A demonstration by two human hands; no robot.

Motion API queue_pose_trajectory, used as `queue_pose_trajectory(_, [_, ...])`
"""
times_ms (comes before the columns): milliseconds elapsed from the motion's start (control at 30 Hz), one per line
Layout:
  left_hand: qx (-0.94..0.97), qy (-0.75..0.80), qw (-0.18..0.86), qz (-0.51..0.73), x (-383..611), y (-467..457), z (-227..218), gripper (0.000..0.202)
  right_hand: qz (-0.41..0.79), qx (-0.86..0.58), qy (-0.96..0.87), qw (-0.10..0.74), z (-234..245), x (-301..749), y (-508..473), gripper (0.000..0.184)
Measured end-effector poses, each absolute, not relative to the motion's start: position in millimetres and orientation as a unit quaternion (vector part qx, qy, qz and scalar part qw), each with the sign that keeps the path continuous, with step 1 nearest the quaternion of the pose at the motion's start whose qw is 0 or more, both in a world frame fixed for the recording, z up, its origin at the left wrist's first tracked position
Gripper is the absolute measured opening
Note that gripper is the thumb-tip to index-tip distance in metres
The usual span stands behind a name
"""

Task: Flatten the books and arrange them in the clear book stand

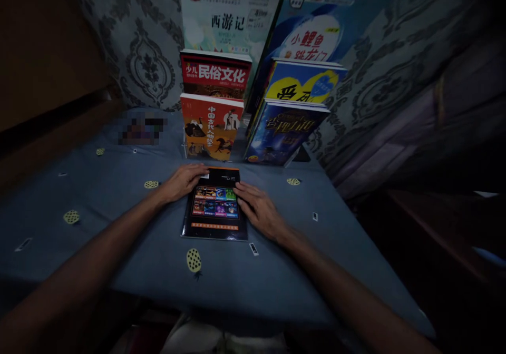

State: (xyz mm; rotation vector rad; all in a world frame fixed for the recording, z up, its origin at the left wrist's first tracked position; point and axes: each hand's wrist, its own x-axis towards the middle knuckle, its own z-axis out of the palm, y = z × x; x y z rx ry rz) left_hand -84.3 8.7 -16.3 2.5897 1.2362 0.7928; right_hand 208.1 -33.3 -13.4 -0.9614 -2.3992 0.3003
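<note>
A black book (215, 230) lies on the blue cloth, with rows of small coloured cover pictures and an orange strip on its upward face. My left hand (184, 181) rests at its upper left corner, fingers stretched out over the edge. Against the right edge lies my right hand (256, 206), its fingers extended and touching the cover. Both hands look open, flat rather than wrapped round the book; the thumb of the left one is hard to make out.
Behind the black book stand two columns of upright books, among them an orange one (215, 127), a red one (217, 75) and a dark blue one (284, 133). The tablecloth (130, 227) has yellow pineapple prints. A patterned curtain (146, 53) hangs behind. A blurred patch (141, 128) sits at back left.
</note>
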Motion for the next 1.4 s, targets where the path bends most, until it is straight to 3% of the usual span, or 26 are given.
queue_pose_trajectory(600, [0.891, 0.414, 0.028, 0.182, -45, -51, 3, 0.039, 0.106, -0.296, -0.903, 0.293, -4, 221, -82, 0.03])
queue_pose_trajectory(867, [0.92, 0.363, -0.001, 0.15, -27, -113, 8, 0.066, 0.134, -0.296, -0.897, 0.3, -5, 222, -80, 0.031])
queue_pose_trajectory(1133, [0.926, 0.332, -0.115, 0.135, -21, -110, 1, 0.046, 0.164, -0.3, -0.888, 0.309, 0, 223, -79, 0.031])
queue_pose_trajectory(1400, [0.92, 0.325, -0.16, 0.153, -17, -114, -2, 0.039, 0.186, -0.281, -0.883, 0.328, 5, 225, -80, 0.031])
